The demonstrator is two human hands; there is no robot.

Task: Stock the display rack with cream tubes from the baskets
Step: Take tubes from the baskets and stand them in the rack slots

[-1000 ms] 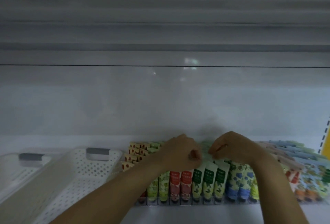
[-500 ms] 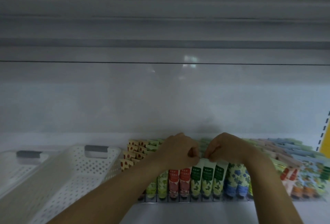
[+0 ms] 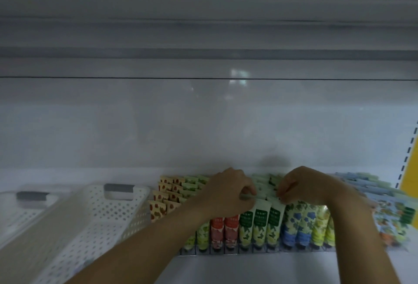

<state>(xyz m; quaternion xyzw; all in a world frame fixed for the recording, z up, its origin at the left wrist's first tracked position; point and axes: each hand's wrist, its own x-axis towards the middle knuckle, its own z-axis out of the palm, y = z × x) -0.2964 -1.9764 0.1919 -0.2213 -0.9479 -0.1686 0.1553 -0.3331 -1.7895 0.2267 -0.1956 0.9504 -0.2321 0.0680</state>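
Rows of green-labelled cream tubes (image 3: 260, 218) stand caps down in the middle of the display rack (image 3: 248, 251), between red tubes (image 3: 224, 227) and blue-flowered tubes (image 3: 296, 222). The left hand (image 3: 228, 193) and right hand (image 3: 303, 184), fingers curled, each pinch the flat top ends of the green tubes. White perforated baskets (image 3: 101, 216) sit on the shelf (image 3: 248, 269), left of the rack.

White back panel (image 3: 203, 121), yellow strip (image 3: 410, 170).

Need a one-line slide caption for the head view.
The left hand and right hand pinch the tops of green-labelled cream tubes in the display rack; white baskets sit to the left.
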